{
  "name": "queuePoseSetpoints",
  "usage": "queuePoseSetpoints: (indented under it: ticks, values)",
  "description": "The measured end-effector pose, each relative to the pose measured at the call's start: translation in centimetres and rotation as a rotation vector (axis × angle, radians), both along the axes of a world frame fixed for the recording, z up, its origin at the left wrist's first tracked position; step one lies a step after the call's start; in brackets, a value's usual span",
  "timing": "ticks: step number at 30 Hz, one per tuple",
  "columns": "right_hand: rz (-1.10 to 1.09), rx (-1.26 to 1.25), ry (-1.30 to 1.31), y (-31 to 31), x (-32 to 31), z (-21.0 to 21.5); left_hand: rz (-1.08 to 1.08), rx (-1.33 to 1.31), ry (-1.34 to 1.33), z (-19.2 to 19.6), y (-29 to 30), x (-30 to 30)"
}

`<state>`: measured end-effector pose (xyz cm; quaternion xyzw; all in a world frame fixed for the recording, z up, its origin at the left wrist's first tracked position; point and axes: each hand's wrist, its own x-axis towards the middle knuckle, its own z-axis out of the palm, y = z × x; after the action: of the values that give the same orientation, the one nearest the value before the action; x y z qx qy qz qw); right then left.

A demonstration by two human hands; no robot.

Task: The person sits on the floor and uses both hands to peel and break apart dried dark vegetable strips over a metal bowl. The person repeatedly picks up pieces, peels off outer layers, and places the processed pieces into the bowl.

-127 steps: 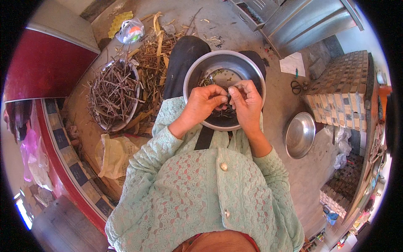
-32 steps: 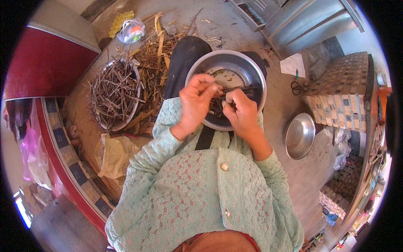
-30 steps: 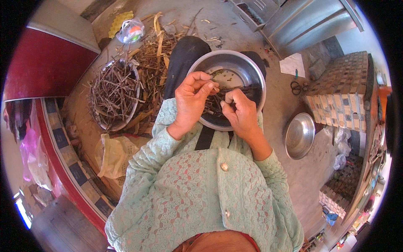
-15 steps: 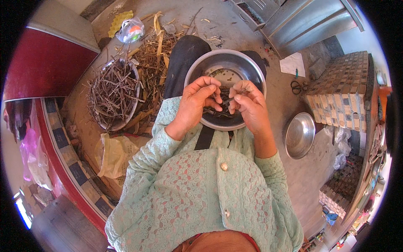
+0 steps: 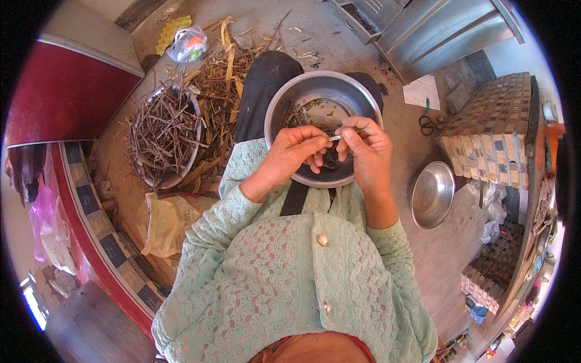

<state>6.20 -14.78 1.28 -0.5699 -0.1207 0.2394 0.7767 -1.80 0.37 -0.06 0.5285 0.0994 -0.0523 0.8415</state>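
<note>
A steel basin (image 5: 273,106) rests on my lap between my knees. On its bottom lie small green beans (image 5: 330,111) and a heap of dark, dry pods (image 5: 330,160), partly hidden under my hands. Above the basin, my left hand (image 5: 295,152) pinches one end of a slim, pale bean pod (image 5: 335,138) between thumb and fingertips. My right hand (image 5: 370,151) grips its other end, thumb pressed to forefinger. The two sets of fingertips nearly meet around the pod.
To the left stands a basin of dry twigs (image 5: 162,136) beside loose stalks (image 5: 221,97). An empty metal bowl (image 5: 433,195) sits on the floor at right, near scissors (image 5: 428,125) and a white paper (image 5: 422,93). A brick stove (image 5: 487,130) stands beyond; a cream sack (image 5: 166,225) lies left.
My hands were apart, fingers curled over the basin. They have come together, and a pale pod now shows between their fingertips.
</note>
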Motion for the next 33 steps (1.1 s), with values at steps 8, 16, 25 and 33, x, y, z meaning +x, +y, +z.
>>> queuePoseSetpoints:
  ticks: [8,16,25,33]
  values:
    - [-0.024,0.003,-0.002,0.2,-0.1,0.2,0.031,0.03,-0.007,-0.1,-0.1,0.1]
    - [0.138,-0.147,-0.157,0.1,0.4,1.5,0.106,0.255,-0.094,1.1,1.1,0.0]
    - [0.305,-0.443,-0.777,0.7,1.7,1.9,0.195,0.209,-0.067,2.7,5.3,-0.8]
    - [0.438,-0.607,-0.987,1.2,1.5,1.5,0.532,0.161,-0.008,2.3,10.5,-4.1]
